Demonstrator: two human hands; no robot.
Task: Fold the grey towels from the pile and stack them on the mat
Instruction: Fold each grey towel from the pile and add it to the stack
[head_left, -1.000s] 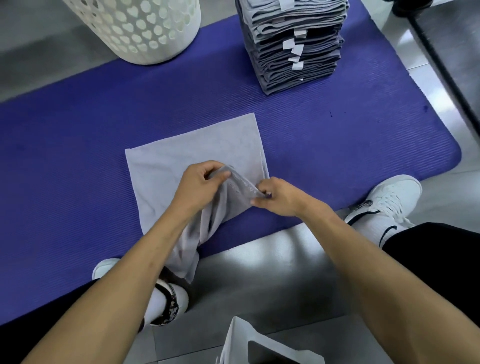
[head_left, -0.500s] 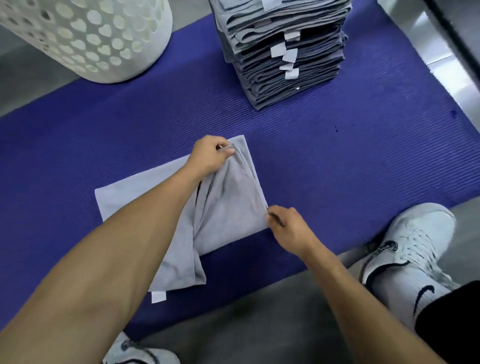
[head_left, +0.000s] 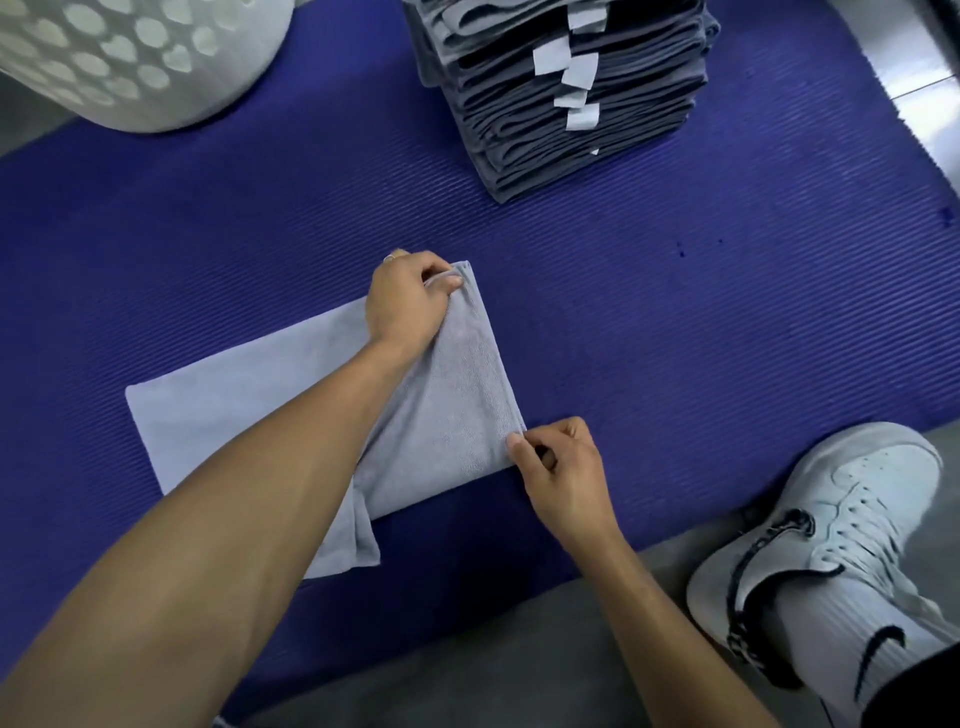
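A light grey towel (head_left: 452, 395) lies on the purple mat (head_left: 701, 322), partly folded over itself. My left hand (head_left: 405, 301) pinches the folded layer's far right corner, thumb on top. At the near right corner my right hand (head_left: 561, 467) pinches the towel's edge. The left part of the towel (head_left: 218, 405) lies flat in a single layer, half hidden under my left forearm. A tall stack of folded grey towels (head_left: 566, 88) with white tags stands on the mat at the back right.
A white perforated laundry basket (head_left: 124, 57) stands at the back left, partly on the mat. My white shoe (head_left: 831, 530) rests on the grey floor at the right, beside the mat's near edge. Pale tiles show at the far right.
My left hand carried the towel's edge up and across to the far right corner and laid the layer down flatter. My right hand stayed at the near right corner. The camera moved closer.
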